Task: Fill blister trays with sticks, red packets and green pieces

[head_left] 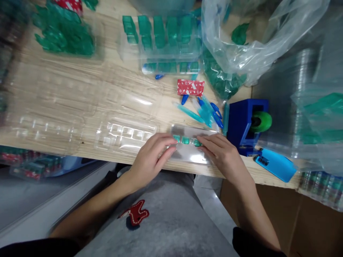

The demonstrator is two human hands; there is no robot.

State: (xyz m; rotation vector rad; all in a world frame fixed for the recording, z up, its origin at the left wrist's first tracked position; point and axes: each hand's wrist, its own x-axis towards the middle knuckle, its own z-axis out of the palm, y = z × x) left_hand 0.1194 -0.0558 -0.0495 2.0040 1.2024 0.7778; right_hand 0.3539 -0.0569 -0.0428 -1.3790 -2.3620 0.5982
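A small clear tray (187, 155) lies at the table's front edge, between my two hands. Across it runs a short row of small translucent green blocks (185, 140). My left hand (154, 155) reaches in from the left, its thumb and fingertips bent around the left end of the row. At the other end, my right hand (223, 154) has its fingertips pressed on the last block, which they partly cover. Left of my left hand lies an unfilled clear moulded tray (125, 134).
Beside my right hand stand a blue tape dispenser (239, 123) and a blue phone (276, 164). Behind are blue pens (211, 110), a red packet (190, 87), a box of green blocks (159, 34) and a plastic bag (227, 64). Green packets (64, 34) fill a tray at back left.
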